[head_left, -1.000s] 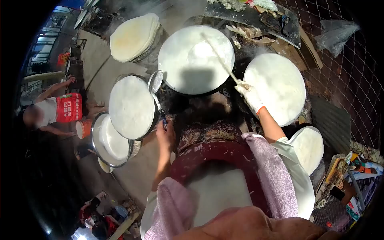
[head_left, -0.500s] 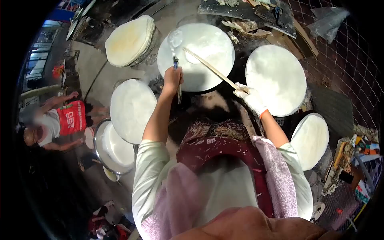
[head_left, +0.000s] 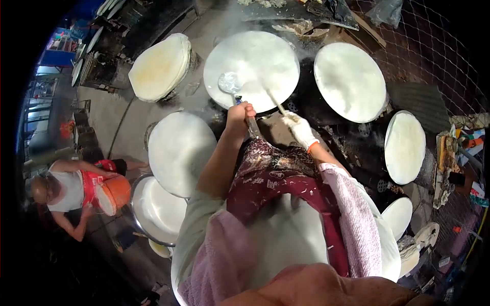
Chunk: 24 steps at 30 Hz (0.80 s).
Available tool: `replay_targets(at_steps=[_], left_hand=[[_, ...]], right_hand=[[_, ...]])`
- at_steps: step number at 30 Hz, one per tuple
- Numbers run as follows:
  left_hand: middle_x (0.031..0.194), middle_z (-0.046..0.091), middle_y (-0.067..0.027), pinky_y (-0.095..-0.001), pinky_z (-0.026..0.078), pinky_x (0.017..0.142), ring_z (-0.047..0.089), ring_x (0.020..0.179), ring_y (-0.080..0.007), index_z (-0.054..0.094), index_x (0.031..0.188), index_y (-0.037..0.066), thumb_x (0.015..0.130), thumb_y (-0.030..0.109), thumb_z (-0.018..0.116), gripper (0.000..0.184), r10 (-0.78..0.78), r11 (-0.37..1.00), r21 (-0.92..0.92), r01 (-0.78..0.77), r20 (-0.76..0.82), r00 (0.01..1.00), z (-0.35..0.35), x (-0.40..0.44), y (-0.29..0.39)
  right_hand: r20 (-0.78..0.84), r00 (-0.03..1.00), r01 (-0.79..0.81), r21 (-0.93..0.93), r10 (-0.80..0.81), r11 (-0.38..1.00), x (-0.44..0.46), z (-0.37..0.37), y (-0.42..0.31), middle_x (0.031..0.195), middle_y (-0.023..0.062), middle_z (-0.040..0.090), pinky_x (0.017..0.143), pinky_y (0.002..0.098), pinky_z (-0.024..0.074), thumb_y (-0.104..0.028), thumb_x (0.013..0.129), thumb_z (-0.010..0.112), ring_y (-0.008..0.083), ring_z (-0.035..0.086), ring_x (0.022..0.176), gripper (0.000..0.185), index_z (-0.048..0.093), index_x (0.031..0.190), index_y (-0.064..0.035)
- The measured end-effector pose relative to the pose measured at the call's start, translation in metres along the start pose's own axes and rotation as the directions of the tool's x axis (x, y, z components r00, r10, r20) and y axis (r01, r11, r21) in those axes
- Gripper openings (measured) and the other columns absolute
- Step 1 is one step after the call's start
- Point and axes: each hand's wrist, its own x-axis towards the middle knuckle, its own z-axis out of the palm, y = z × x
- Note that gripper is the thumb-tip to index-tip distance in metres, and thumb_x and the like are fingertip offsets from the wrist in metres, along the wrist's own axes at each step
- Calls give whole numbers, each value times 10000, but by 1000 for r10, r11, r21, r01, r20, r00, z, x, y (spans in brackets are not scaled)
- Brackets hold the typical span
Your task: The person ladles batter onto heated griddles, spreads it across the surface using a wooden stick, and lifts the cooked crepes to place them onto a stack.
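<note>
Your left hand [head_left: 240,116], bare, is near the centre of the frame, its fingers wrapped around the handle of a ladle [head_left: 229,82]. The ladle's bowl is over the lower left part of the big white round [head_left: 252,56] at the upper middle of the frame; I cannot tell whether it touches the surface. Your right hand [head_left: 301,131], in a white glove, is just right of centre, its fingers closed around a pale stick [head_left: 276,101]. The stick slants up and left, its far end over the lower right part of that same round.

A second white round [head_left: 350,81] is at the upper right, and 2 more, a narrow-looking round [head_left: 405,148] and a smaller round [head_left: 397,218], are down the right side. Left of centre, another white round [head_left: 182,153] partly covers a metal basin [head_left: 134,204] with something white inside. A stack of pale sheets [head_left: 161,68] is at the upper left.

At the left edge, 1 other person [head_left: 66,188] holds an orange bucket [head_left: 118,191]. Your maroon apron [head_left: 265,186] fills the lower middle.
</note>
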Motion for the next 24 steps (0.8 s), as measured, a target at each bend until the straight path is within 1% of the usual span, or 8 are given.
replay_targets(at_steps=[4,5,8,11,15,16,18,24], left_hand=[[752,470,-24,-249,371,524,442,586,-121,439,888,25,973,87,411,109,-53,937,-332,113,183,982,-35,21,10],[707,460,-22,-247,384,542,440,575,-137,450,918,37,977,86,399,93,223,954,107,-279,368,903,-51,-21,34],[642,432,15,-226,369,491,430,500,-96,493,985,42,1008,187,380,185,93,266,-818,510,548,831,-143,7,20],[604,352,63,-210,293,423,310,386,-44,516,1010,78,1009,303,429,242,133,990,-99,-98,458,879,-103,-81,49],[676,437,49,-221,269,412,333,424,-45,504,1009,44,1008,245,431,214,34,983,-183,28,326,945,-68,-94,74],[696,448,49,-216,266,401,345,430,-44,496,1032,20,1012,224,415,220,-35,818,-352,454,758,651,-85,-71,71],[652,431,58,-216,241,363,305,390,-42,534,1048,-5,1020,239,390,285,15,998,-66,-2,205,979,-60,-83,53],[710,424,8,-232,245,411,330,378,-43,460,1136,-49,1041,203,307,310,-260,944,33,327,684,681,15,-84,-2]], right_hand=[[144,988,-62,-11,63,998,-14,55,-24,1002,12,671,837,228,457,-109,892,643,99,576,915,295,631,1164,7],[108,987,-113,-67,120,991,-27,51,-61,1012,16,672,848,229,457,-98,899,631,100,580,927,293,625,1170,14],[-56,994,95,-17,-95,995,0,31,-27,929,30,675,798,227,467,-158,869,679,84,580,844,236,657,1049,-7],[126,985,-55,-400,115,915,-35,37,-60,987,25,694,830,243,474,-187,836,720,101,602,887,333,666,1145,-74],[-113,962,198,-332,-247,922,-61,15,-52,930,65,706,815,309,498,-320,868,643,174,650,857,345,658,1091,-57],[-73,972,155,-506,-222,849,-56,-2,-24,962,82,703,834,335,497,-353,846,655,219,657,902,319,673,1046,-105],[73,965,250,-529,-250,811,-99,-27,-14,1051,98,693,893,334,471,-384,828,673,229,639,980,392,665,1135,-141],[-618,786,46,52,-4,998,-236,-139,5,1095,67,657,799,273,496,-368,863,670,118,611,901,536,552,1296,-74]])
